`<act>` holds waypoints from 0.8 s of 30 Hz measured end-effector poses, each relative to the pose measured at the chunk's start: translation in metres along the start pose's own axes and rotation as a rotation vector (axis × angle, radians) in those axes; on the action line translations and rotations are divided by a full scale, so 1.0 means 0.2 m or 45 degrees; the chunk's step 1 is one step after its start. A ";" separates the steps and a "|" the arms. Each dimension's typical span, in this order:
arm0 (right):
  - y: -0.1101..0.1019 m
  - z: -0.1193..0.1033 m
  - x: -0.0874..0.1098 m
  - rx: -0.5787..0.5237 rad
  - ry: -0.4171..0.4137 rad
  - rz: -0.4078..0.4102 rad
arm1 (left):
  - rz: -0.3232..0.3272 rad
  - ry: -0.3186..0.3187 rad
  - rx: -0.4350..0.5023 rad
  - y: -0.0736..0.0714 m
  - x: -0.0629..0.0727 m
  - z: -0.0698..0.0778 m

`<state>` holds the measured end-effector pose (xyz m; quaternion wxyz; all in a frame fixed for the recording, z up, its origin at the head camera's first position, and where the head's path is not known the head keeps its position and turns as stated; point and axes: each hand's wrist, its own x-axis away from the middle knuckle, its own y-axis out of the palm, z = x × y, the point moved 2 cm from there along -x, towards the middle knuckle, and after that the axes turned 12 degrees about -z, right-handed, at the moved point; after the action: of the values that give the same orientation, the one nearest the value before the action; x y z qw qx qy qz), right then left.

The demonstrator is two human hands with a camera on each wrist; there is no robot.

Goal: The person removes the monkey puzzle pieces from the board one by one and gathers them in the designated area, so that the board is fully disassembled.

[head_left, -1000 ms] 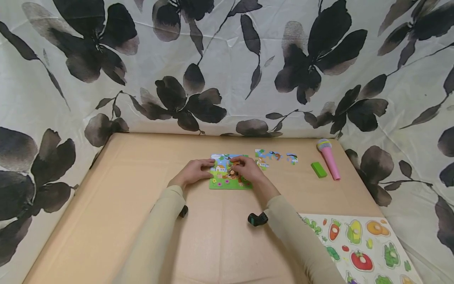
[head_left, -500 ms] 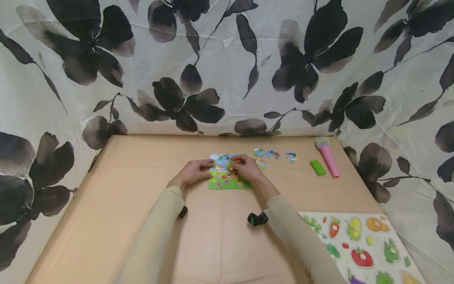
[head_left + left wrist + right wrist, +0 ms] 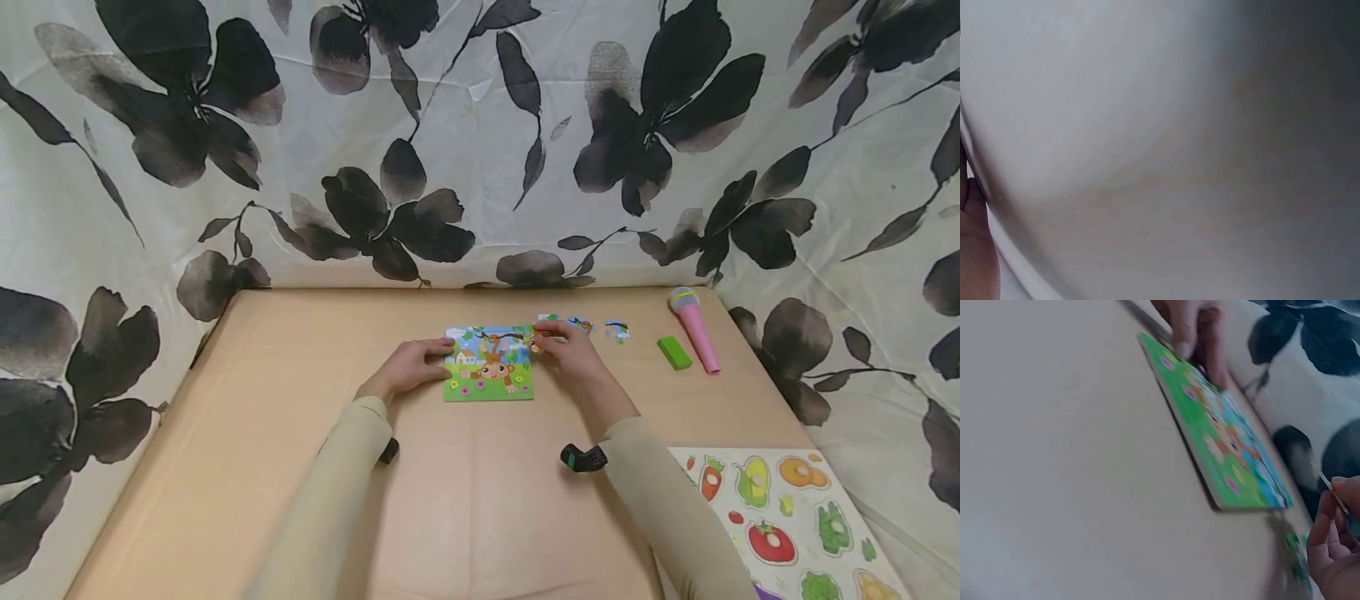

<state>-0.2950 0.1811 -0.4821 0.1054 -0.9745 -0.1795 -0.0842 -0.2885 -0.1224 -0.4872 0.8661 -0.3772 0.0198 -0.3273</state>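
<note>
A jigsaw puzzle board (image 3: 480, 387) with a monkey picture on green grass and blue sky lies flat on the table. My left hand (image 3: 408, 367) rests at its left edge, fingers and thumb extended onto the border; the right wrist view shows those fingertips (image 3: 1184, 350) on the board. Just past the board's right side, my right hand (image 3: 573, 350) pinches a puzzle piece (image 3: 1334, 492), seen edge-on between thumb and fingers in the right wrist view. Loose puzzle pieces (image 3: 581, 325) lie behind that hand, one more piece (image 3: 618, 331) to their right. Only a sliver of hand appears in the left wrist view.
A green block (image 3: 674, 353) and a pink toy microphone (image 3: 697, 333) stand off to the right on the tan table (image 3: 300, 333). A white sheet with vegetable pictures (image 3: 810, 525) covers the front right corner. Floral cloth (image 3: 495, 125) hangs behind.
My right hand has moved right, off the puzzle, with a piece between its fingers, uncovering the monkey picture. The left hand has stayed at the board's left edge.
</note>
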 end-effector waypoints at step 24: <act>-0.45 0.13 0.16 0.486 0.114 -0.047 | 0.014 0.032 0.032 0.00 0.01 0.01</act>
<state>-0.2959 0.2795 -0.4852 0.2947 -0.9286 -0.2051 -0.0937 -0.2873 -0.1226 -0.4853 0.8723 -0.3620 0.0287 -0.3275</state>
